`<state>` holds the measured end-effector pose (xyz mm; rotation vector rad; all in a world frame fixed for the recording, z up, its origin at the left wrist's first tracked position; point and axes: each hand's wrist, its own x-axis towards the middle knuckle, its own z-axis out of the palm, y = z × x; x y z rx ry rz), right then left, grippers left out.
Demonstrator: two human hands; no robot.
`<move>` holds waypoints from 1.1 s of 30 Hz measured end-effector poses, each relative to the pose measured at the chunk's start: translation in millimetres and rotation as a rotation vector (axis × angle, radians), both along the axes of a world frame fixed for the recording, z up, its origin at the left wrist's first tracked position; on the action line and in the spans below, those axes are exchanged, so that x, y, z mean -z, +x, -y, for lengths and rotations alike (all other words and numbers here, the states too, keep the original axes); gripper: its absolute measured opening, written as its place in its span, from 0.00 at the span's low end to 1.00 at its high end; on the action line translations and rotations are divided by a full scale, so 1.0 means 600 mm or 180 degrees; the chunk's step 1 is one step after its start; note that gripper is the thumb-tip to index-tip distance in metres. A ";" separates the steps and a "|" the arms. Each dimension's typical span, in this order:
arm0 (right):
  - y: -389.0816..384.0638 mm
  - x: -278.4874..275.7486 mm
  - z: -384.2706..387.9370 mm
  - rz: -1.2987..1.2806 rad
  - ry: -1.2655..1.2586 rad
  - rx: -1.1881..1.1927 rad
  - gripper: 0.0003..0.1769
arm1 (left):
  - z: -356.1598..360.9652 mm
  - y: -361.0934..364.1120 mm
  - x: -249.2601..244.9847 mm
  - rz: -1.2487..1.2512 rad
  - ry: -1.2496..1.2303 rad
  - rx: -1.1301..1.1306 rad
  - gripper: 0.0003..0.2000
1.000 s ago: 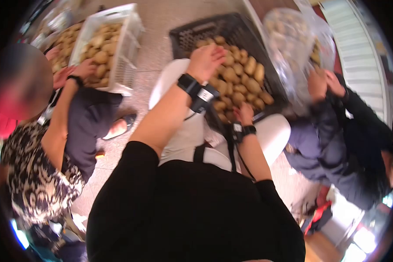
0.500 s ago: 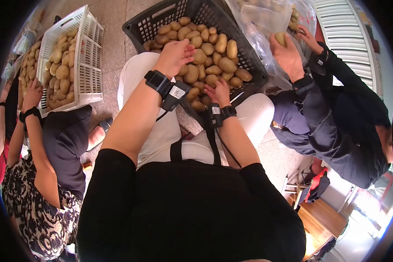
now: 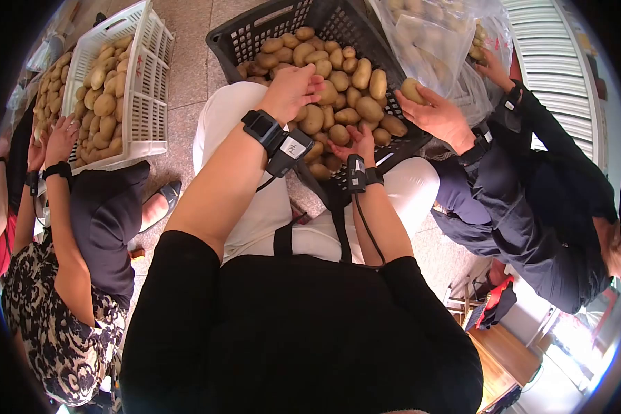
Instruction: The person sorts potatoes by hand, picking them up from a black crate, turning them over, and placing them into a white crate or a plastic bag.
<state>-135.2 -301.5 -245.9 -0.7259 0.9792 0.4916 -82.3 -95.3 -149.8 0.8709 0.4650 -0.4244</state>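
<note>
A black plastic crate full of potatoes stands between my knees. My left hand hovers over the left part of the pile, fingers stretched out and slightly bent, with no potato in it. Low at the near side of the crate is my right hand, palm turned up and fingers apart, its fingertips close beside a potato. Both wrists wear black straps with small boxes and cables.
On the right, a co-worker's hand holds a potato by my crate's edge, near a clear plastic bag of potatoes. Left of me, a white crate of potatoes stands on the tiled floor, another person's hands beside it.
The view has shifted slightly. My right hand has opened and turned palm up beside the potatoes. The co-worker's hand with the potato has moved left from the bag to my crate's edge.
</note>
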 end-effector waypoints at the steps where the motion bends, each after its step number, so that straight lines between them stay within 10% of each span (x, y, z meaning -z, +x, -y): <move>1: -0.002 0.000 0.002 0.0095 0.0016 -0.0124 0.30 | 0.000 0.000 0.000 -0.0028 0.0004 -0.0004 0.09; 10: -0.011 -0.053 -0.026 0.1370 0.1287 -0.0558 0.29 | 0.012 -0.004 0.005 0.0028 0.1060 0.1255 0.17; 17: -0.027 -0.060 -0.036 0.1469 0.1644 -0.0593 0.24 | 0.024 -0.024 -0.009 0.0315 0.0325 0.2525 0.21; 24: -0.033 -0.048 -0.083 0.1837 0.0458 -0.0709 0.20 | 0.037 -0.029 -0.009 0.0511 0.0657 0.3034 0.23; 33: -0.065 -0.163 -0.073 0.1867 0.1854 -0.0386 0.21 | 0.044 -0.036 -0.011 0.0416 0.0961 0.1827 0.19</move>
